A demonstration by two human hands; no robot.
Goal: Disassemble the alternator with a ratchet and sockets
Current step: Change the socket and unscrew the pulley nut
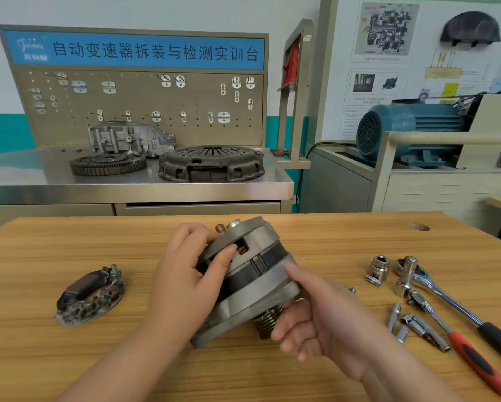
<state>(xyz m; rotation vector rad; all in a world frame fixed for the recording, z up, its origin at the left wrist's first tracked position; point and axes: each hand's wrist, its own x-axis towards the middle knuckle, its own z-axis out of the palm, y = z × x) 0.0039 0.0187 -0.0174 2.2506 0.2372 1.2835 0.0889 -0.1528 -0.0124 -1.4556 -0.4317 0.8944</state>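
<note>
Alternator (252,282), tilted on tabletop (69,358): we grip it, left hand (185,285) and right hand (316,320) clasped round housing. Rectifier plate (89,294) at 9 o'clock; ratchets (446,300) and sockets (378,269) at 3 o'clock.

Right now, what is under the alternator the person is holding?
The alternator is tilted, held by the left hand and right hand. Its ribbed pulley points down toward the wooden table. Whether it touches the table is hidden by the housing and right hand.

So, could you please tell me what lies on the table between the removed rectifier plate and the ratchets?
In the head view, the alternator lies between the rectifier plate and ratchets, held by both hands.
</note>
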